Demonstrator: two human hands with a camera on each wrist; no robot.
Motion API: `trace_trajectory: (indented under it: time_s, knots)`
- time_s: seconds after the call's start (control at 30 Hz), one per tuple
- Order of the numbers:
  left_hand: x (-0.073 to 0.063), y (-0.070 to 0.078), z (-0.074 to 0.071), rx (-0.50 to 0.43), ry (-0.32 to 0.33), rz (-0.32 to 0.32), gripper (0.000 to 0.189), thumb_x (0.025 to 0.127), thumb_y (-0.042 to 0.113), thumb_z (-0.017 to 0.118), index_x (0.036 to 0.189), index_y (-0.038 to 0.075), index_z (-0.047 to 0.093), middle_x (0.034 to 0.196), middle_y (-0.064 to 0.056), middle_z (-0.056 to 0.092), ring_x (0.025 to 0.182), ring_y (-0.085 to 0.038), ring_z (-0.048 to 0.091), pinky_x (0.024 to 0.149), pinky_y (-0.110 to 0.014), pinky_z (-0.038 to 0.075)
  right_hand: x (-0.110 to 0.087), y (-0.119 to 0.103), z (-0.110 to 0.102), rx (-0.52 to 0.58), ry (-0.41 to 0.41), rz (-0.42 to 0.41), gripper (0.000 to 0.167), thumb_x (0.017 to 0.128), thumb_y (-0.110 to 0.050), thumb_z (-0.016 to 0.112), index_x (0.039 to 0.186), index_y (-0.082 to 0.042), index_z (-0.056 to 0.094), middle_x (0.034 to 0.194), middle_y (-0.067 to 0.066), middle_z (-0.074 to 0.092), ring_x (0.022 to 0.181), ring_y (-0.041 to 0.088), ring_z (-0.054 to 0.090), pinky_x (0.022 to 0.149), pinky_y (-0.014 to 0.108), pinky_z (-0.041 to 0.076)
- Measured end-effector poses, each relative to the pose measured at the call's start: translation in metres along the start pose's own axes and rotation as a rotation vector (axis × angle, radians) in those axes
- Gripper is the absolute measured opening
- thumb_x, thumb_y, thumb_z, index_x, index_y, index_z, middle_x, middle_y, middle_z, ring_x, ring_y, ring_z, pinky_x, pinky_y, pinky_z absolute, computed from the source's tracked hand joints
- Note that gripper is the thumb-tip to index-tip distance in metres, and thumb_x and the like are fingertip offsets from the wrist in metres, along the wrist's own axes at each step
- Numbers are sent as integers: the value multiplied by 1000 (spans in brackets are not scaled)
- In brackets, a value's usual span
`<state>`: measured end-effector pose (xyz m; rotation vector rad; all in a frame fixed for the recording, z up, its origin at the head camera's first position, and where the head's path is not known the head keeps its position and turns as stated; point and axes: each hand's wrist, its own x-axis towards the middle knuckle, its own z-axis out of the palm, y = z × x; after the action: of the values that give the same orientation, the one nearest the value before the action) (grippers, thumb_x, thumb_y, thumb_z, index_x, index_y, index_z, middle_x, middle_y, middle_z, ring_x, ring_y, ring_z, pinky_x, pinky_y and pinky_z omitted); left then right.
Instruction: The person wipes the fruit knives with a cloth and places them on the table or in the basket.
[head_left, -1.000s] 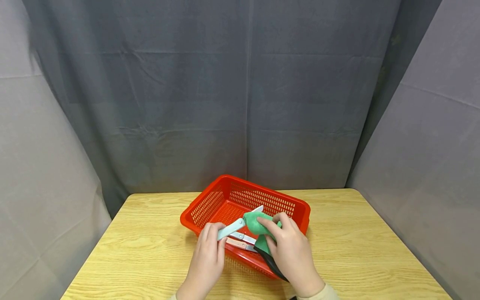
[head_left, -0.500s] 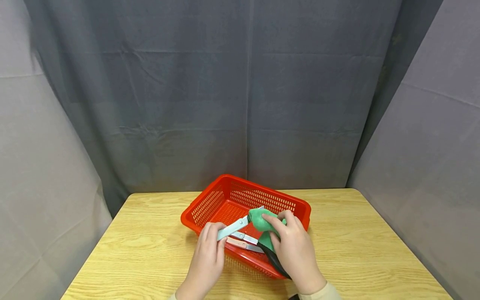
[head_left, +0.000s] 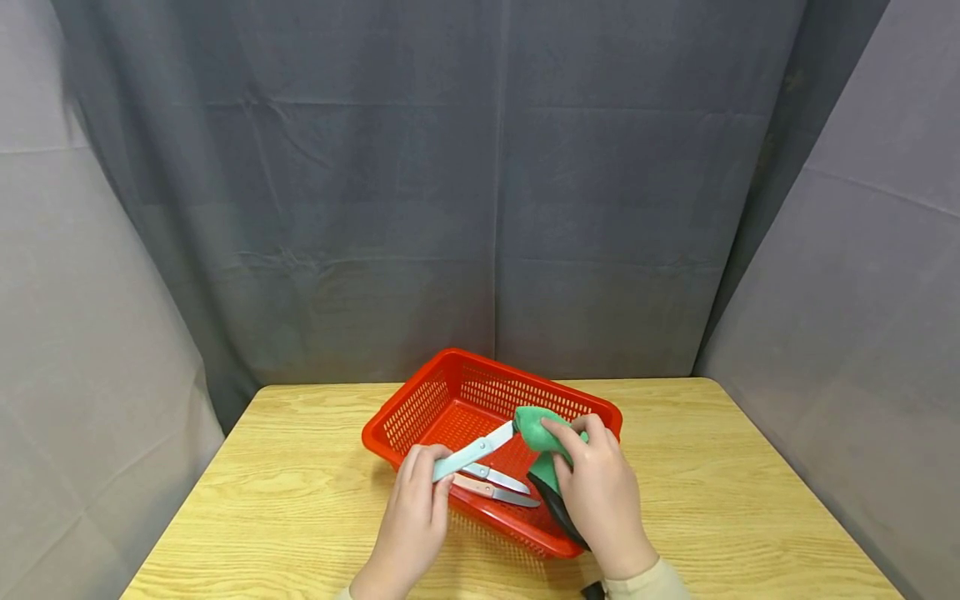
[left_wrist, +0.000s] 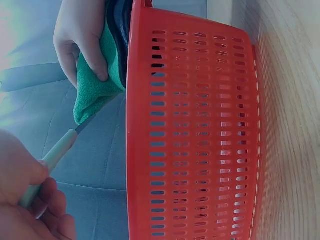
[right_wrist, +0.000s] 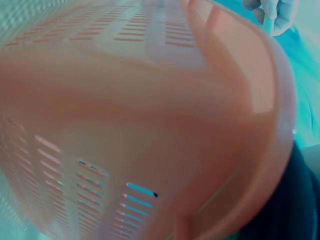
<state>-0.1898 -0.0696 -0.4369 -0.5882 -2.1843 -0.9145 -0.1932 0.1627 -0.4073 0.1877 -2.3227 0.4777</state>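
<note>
My left hand point(head_left: 408, 517) grips the pale mint handle of a knife point(head_left: 459, 460), its blade pointing up and to the right over the red basket point(head_left: 438, 362). My right hand point(head_left: 600, 492) pinches a green cloth point(head_left: 536, 429) with a black backing; a fold of it wraps the blade's tip, while the rest of the blade is bare. In the left wrist view the cloth point(left_wrist: 92, 95) covers the blade's far end beside the basket's wall point(left_wrist: 142, 150). The right wrist view mostly shows the basket's outside, with my left hand point(right_wrist: 282, 12) at the top corner.
Inside the basket lie two more knives, one with a pale blue handle point(head_left: 478, 472) and one with a pink handle point(head_left: 472, 487). The basket stands on a wooden table point(head_left: 300, 483), in front of a grey curtain point(head_left: 375, 208).
My right hand has drawn the cloth up and to the right along the blade toward its tip, baring more of the blade. My left hand has stayed nearly still.
</note>
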Motion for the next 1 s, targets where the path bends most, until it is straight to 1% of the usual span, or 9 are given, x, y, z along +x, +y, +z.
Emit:
trace_trajectory:
  time_s: [0.17, 0.27, 0.33, 0.47, 0.57, 0.7, 0.8, 0.9, 1.0]
  knots:
    - [-1, 1, 0, -5, -44, -77, 26, 92, -1, 69, 116, 4, 59, 100, 0, 56, 87, -9, 52, 79, -33, 49, 2, 2, -2, -1, 29, 76, 46, 77, -1, 87, 119, -19, 77, 101, 13, 60, 82, 30, 60, 56, 43, 55]
    - [-1, 2, 0, -12, -64, -120, 24, 93, 0, 68, 116, 3, 59, 99, 0, 55, 85, -9, 51, 78, -33, 49, 3, 1, -4, -4, 36, 86, 46, 78, -2, 86, 119, -19, 77, 102, 13, 61, 81, 29, 60, 57, 44, 55]
    - [-1, 2, -1, -14, -68, -133, 25, 93, 0, 68, 116, 3, 59, 98, 0, 54, 84, -9, 50, 78, -33, 49, 3, 0, -5, -6, 32, 77, 46, 77, -2, 87, 119, -19, 77, 102, 13, 61, 81, 29, 60, 58, 43, 56]
    - [-1, 2, -1, -14, -71, -139, 24, 93, 0, 68, 116, 3, 59, 98, 0, 54, 84, -9, 50, 77, -32, 49, 1, -2, -5, -4, 36, 23, 49, 74, -2, 90, 118, -20, 77, 100, 12, 61, 79, 27, 59, 57, 41, 55]
    - [-1, 2, -1, -12, -70, -135, 25, 93, 0, 68, 116, 2, 59, 98, 1, 54, 84, -9, 50, 77, -32, 49, -1, -5, -3, 3, 41, -57, 51, 71, -1, 91, 116, -21, 78, 98, 10, 60, 78, 25, 59, 56, 36, 54]
    - [-2, 1, 0, -14, -67, -135, 25, 93, 0, 69, 116, 3, 59, 98, 1, 54, 84, -9, 50, 77, -32, 49, -6, -9, -1, 14, 16, -153, 52, 71, -1, 90, 116, -23, 78, 97, 4, 59, 77, 20, 58, 54, 27, 50]
    - [-2, 1, 0, -18, -68, -138, 25, 93, 0, 68, 116, 3, 60, 99, 1, 54, 84, -9, 50, 77, -32, 48, -8, -12, 0, 22, -21, -176, 51, 72, -2, 90, 116, -25, 78, 96, 1, 58, 77, 16, 57, 52, 23, 47]
    - [-2, 1, 0, -21, -69, -139, 25, 93, 0, 68, 117, 3, 59, 99, 1, 54, 85, -9, 50, 78, -32, 49, -10, -15, 0, 24, -47, -182, 50, 72, -4, 91, 115, -26, 78, 97, 0, 58, 80, 15, 58, 53, 23, 47]
    - [-2, 1, 0, -24, -68, -136, 25, 93, -1, 68, 117, 3, 59, 100, 1, 54, 86, -9, 51, 78, -32, 49, -9, -17, 0, 24, -54, -188, 49, 72, -4, 92, 114, -26, 78, 97, 0, 58, 81, 15, 59, 54, 24, 49]
